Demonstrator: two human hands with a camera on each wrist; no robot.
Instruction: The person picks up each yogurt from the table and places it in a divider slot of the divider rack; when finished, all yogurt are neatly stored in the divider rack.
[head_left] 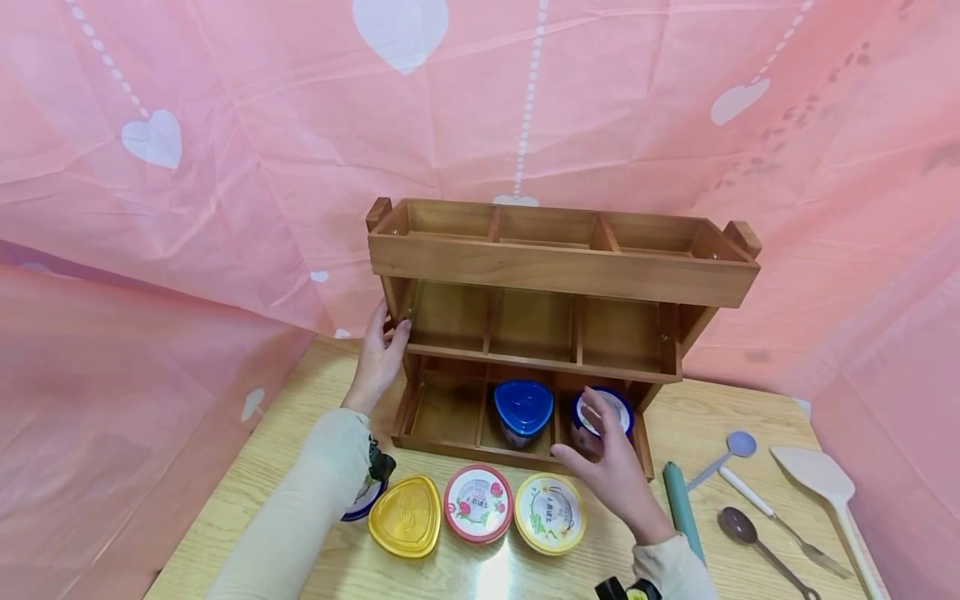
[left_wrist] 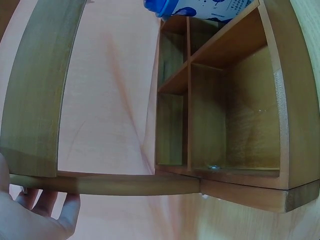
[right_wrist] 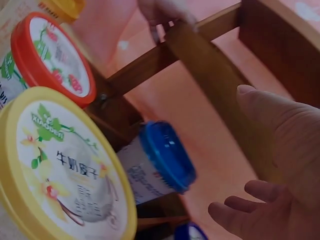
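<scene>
A three-tier wooden rack (head_left: 562, 265) with divided trays stands on the table. My left hand (head_left: 378, 362) grips its left side at the middle tier, fingers around the side post (left_wrist: 125, 184). In the bottom tray, a tub with a blue rounded-triangle lid (head_left: 523, 406) sits in the middle compartment. A round tub with a dark blue rim (head_left: 619, 412) is in the right one. My right hand (head_left: 617, 475) hovers by that round tub, fingers spread and holding nothing; it partly covers the tub in the head view.
Before the rack stand a gold-lidded tub (head_left: 406, 517), a red-rimmed tub (head_left: 478, 503), a yellow-rimmed tub (head_left: 550, 513) and a tub half hidden by my left sleeve. At right lie a green-handled tool (head_left: 682, 512), spoons, a fork (head_left: 787, 525) and a white spatula (head_left: 817, 477). Pink cloth hangs behind.
</scene>
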